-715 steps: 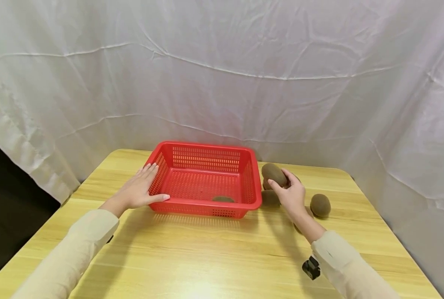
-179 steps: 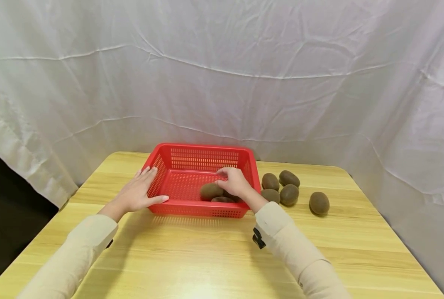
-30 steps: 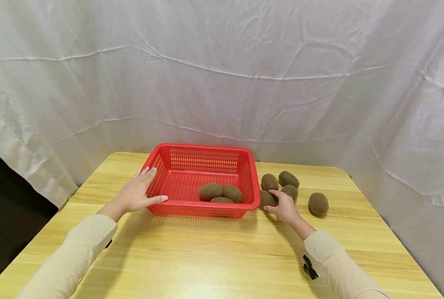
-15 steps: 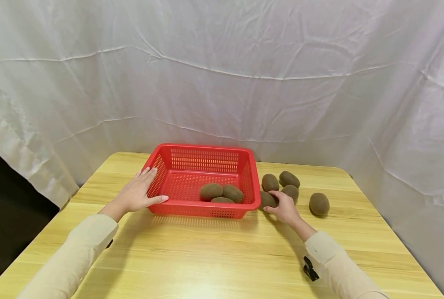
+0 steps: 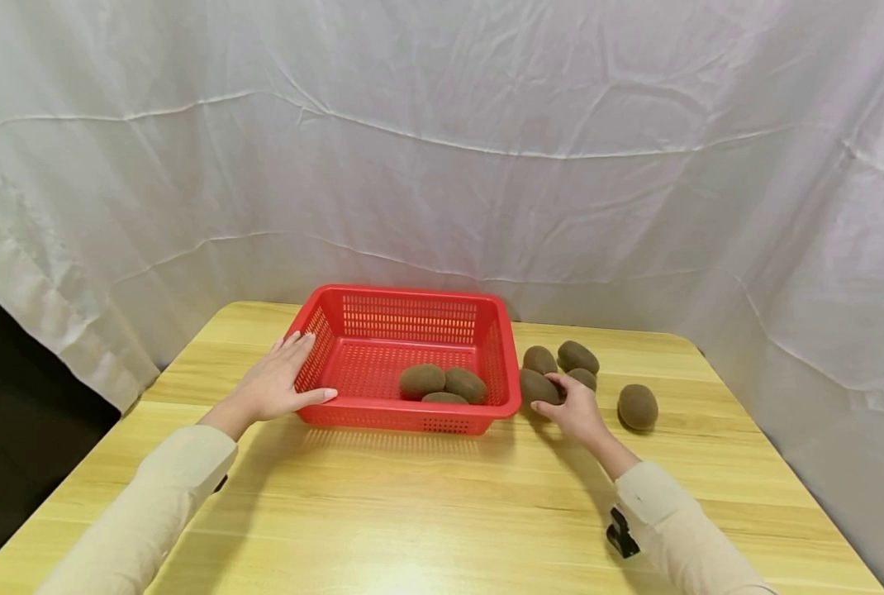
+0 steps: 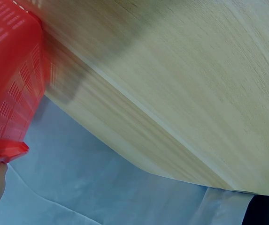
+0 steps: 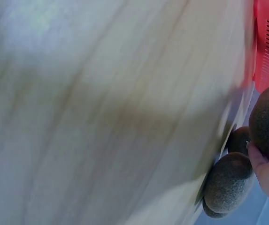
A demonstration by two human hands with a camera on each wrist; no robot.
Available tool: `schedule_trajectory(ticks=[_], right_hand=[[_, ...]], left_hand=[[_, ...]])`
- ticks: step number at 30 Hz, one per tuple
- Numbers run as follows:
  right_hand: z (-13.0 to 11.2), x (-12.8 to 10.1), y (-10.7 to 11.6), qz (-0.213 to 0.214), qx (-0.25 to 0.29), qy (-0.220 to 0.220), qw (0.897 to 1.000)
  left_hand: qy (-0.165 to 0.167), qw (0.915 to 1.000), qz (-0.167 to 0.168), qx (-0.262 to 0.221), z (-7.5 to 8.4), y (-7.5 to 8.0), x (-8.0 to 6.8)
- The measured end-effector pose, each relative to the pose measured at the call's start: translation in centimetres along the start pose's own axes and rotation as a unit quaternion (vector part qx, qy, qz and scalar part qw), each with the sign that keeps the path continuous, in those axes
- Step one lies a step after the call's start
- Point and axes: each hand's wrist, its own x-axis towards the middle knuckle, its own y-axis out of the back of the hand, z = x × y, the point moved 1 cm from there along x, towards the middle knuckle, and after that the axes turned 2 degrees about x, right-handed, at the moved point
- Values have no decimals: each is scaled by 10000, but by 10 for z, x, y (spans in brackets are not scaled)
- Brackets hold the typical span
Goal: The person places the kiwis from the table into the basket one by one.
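While your left hand [image 5: 274,387] lies flat against the red perforated plastic basket [image 5: 487,318], your right hand [image 5: 576,409] curls round a brown fuzzy oval kiwi [image 5: 537,386] just beside the basket's right wall; three kiwis [image 5: 442,384] lie inside; four others [image 5: 638,406] wait on the pale wooden table [image 5: 412,512], so roughly half remains.

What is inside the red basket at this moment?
Three brown kiwis lie inside the red basket, toward its front right. The front wall hides most of the nearest one, and the floor right behind that wall cannot be seen.
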Motion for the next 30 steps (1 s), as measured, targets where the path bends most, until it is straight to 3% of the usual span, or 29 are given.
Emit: schedule_trajectory(ticks=[30], right_hand=[[-21,11,26,492,199,-98,9985]], left_hand=[[7,10000,-7,-15,1,1,1]])
